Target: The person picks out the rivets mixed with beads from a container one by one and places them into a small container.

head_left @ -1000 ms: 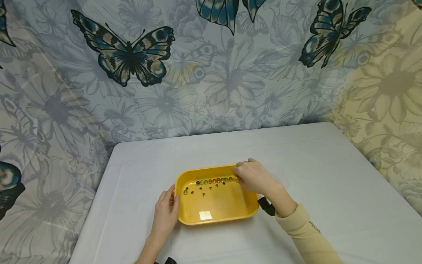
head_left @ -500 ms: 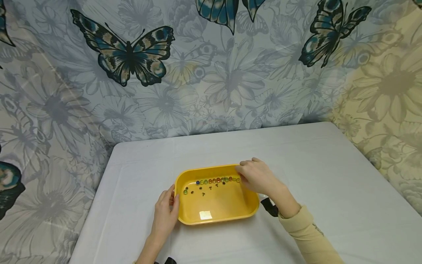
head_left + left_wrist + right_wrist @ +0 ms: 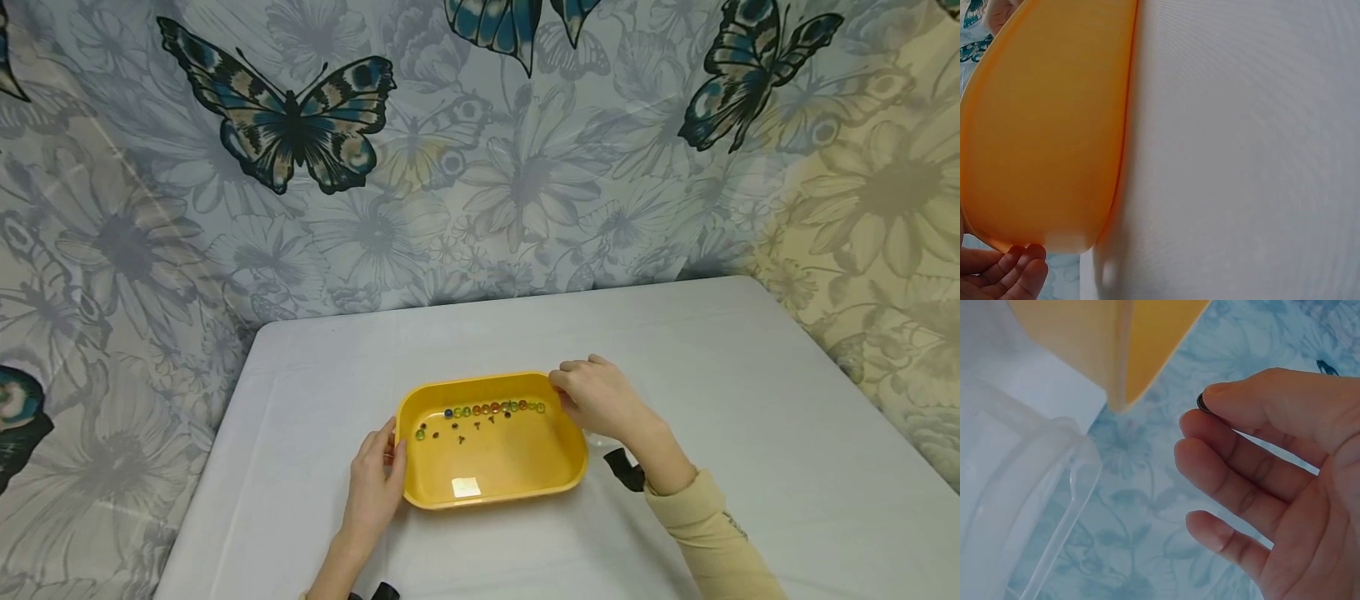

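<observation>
In the head view, a yellow tray [image 3: 495,471] carries a row of round glassy beads [image 3: 495,408] in blue, green and orange. Several small dark pieces [image 3: 461,440] lie scattered near the row, with a lone green bead [image 3: 420,435] at the left. My left hand [image 3: 375,479] grips the tray's left end, thumb at the rim and fingers outside, lower down. Over the tray's far right corner is my right hand [image 3: 603,402]. In the right wrist view, its thumb and index finger pinch a tiny dark round piece with a ridged edge [image 3: 1202,402]; the other fingers are spread loosely.
A clear plastic container [image 3: 1029,469] stands by the tray's right end, mostly hidden behind the right hand in the head view. White cloth covers the table [image 3: 315,375]. A butterfly-patterned wall hanging [image 3: 480,167] rises along the table's back edge.
My right hand has drawn rightward, from over the end of the bead row to the tray's right corner, uncovering the last beads. The left hand keeps its grip on the tray.
</observation>
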{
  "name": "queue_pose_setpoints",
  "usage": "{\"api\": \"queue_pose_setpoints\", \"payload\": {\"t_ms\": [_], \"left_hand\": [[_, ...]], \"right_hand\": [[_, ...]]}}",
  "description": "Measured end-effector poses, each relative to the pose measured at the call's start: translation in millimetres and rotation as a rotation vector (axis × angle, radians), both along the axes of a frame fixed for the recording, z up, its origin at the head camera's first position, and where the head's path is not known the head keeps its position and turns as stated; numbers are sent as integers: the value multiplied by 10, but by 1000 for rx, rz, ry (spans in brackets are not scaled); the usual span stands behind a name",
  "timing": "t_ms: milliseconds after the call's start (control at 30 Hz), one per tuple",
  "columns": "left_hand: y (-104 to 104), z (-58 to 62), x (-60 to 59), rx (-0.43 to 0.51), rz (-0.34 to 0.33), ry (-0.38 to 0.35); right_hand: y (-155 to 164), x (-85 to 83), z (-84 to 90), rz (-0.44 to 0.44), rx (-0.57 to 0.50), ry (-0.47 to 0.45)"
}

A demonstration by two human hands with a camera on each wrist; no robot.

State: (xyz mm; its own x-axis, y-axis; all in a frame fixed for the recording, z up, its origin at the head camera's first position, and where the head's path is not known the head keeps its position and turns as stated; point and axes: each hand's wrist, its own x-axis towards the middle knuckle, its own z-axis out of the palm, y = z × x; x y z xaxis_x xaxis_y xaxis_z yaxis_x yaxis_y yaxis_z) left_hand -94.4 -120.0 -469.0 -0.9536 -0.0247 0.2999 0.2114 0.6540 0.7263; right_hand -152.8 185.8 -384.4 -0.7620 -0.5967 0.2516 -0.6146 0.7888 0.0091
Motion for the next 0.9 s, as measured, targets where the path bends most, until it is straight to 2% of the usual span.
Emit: {"api": "queue_pose_setpoints", "payload": {"t_ms": [900], "left_hand": [[-3,3,-4,11,2,-25]], "right_hand": [[290,44,-64,-42,-86,62]]}}
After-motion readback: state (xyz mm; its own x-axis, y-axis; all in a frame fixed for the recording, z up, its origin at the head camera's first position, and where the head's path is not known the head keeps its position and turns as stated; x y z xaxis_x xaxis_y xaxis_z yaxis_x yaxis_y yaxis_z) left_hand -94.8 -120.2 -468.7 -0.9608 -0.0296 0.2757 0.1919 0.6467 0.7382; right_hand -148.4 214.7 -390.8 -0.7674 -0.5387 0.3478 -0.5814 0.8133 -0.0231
